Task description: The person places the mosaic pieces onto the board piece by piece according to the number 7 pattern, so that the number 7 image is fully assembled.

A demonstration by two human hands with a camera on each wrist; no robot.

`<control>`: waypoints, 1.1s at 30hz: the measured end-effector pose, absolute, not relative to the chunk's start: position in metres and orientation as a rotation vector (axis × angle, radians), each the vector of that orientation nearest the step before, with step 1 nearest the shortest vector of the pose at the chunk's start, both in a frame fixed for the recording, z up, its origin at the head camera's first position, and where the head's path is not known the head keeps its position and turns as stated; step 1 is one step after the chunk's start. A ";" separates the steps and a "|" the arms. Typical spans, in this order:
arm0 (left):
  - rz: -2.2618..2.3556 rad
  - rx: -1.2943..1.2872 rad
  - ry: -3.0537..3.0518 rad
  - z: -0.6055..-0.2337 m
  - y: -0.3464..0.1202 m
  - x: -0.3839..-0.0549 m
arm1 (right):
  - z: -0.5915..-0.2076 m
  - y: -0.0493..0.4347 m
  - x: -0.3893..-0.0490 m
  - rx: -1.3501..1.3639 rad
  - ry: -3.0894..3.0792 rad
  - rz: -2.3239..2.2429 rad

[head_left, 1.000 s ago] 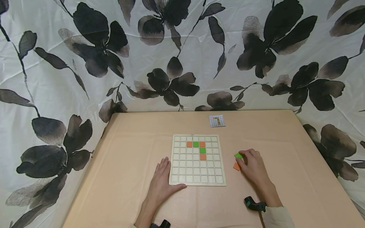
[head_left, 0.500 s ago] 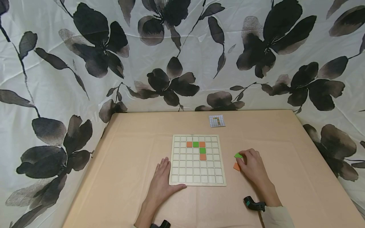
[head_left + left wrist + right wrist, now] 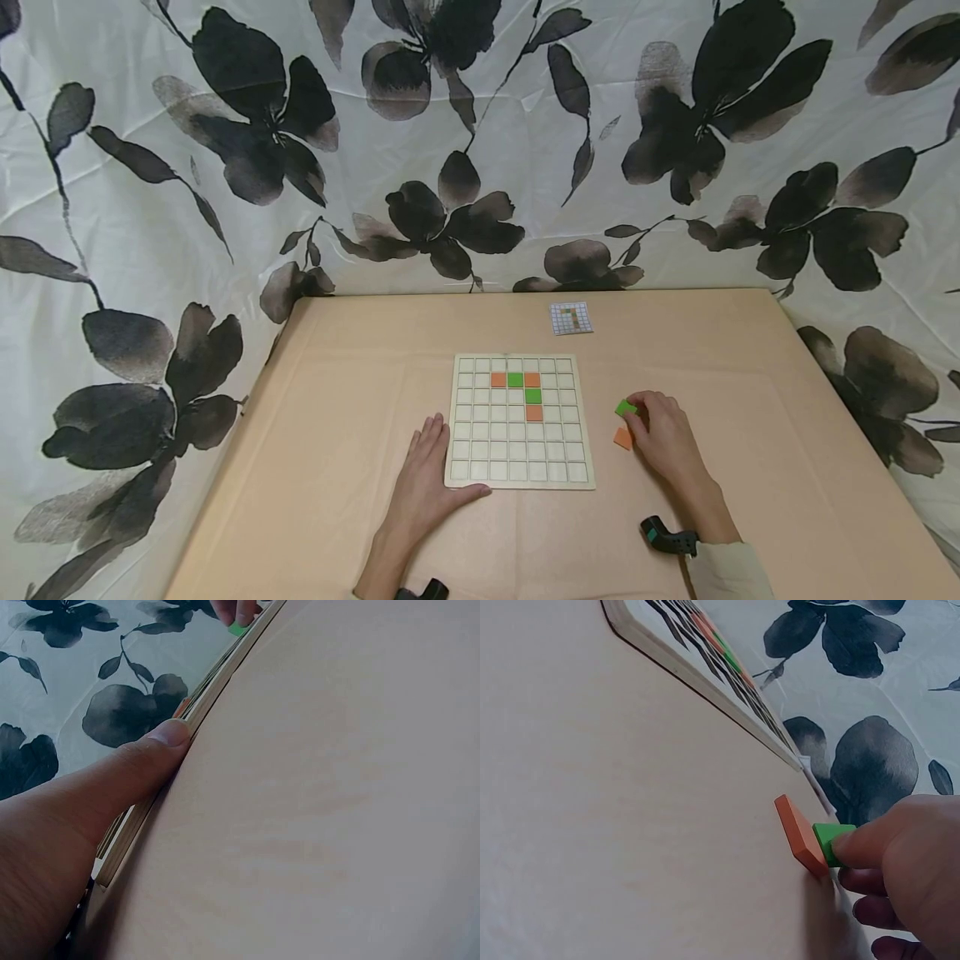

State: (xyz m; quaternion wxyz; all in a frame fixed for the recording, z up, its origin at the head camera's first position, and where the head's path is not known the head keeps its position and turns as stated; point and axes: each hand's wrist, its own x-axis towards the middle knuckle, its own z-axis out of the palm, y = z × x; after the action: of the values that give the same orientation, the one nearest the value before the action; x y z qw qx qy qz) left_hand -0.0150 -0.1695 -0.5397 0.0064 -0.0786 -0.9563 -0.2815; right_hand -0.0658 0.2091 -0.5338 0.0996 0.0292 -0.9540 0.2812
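Observation:
A square board marked with a grid lies mid-table, with orange tiles and green tiles set in some upper cells. My left hand lies along its left side, fingers straight, the thumb reaching along the near edge. In the left wrist view that thumb presses the edge of the board. To the right of the board my right hand pinches a green tile between thumb and fingers. Just nearer than it lies a loose orange tile, close by the green one in the right wrist view.
A small card printed with a coloured grid pattern lies beyond the board, towards the table's far edge. The light wooden table meets a white cloth with dark flowers. Black devices are strapped to both wrists.
The green tile in my right hand has turned and shifted very slightly to the left. My left hand and the board stay as they were.

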 end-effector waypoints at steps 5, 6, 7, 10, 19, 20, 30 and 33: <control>-0.876 -0.247 -2.992 -0.539 -0.170 -0.015 | -0.533 0.208 -0.066 0.089 -2.809 0.819; -0.881 -0.241 -2.996 -0.539 -0.170 -0.015 | -0.533 0.208 -0.066 0.089 -2.808 0.823; -0.878 -0.244 -2.995 -0.540 -0.170 -0.015 | -0.533 0.208 -0.066 0.090 -2.807 0.827; -0.875 -0.248 -2.992 -0.540 -0.170 -0.015 | -0.531 0.207 -0.065 0.093 -2.809 0.846; -0.849 -0.257 -2.980 -0.540 -0.169 -0.014 | -0.530 0.202 -0.064 0.117 -2.799 0.860; -0.850 -0.257 -2.978 -0.540 -0.170 -0.014 | -0.530 0.201 -0.064 0.119 -2.800 0.862; -0.834 -0.271 -2.959 -0.542 -0.170 -0.014 | -0.529 0.192 -0.065 0.122 -2.816 0.890; -0.842 -0.271 -2.967 -0.541 -0.170 -0.014 | -0.528 0.188 -0.065 0.118 -2.824 0.896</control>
State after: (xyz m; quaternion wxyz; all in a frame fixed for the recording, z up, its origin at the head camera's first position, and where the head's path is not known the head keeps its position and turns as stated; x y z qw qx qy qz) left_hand -0.0139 -0.1700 -0.5408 0.0228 -0.0877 -0.9581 -0.2718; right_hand -0.0654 0.1881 -0.5279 0.0879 0.0396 -0.9488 0.3009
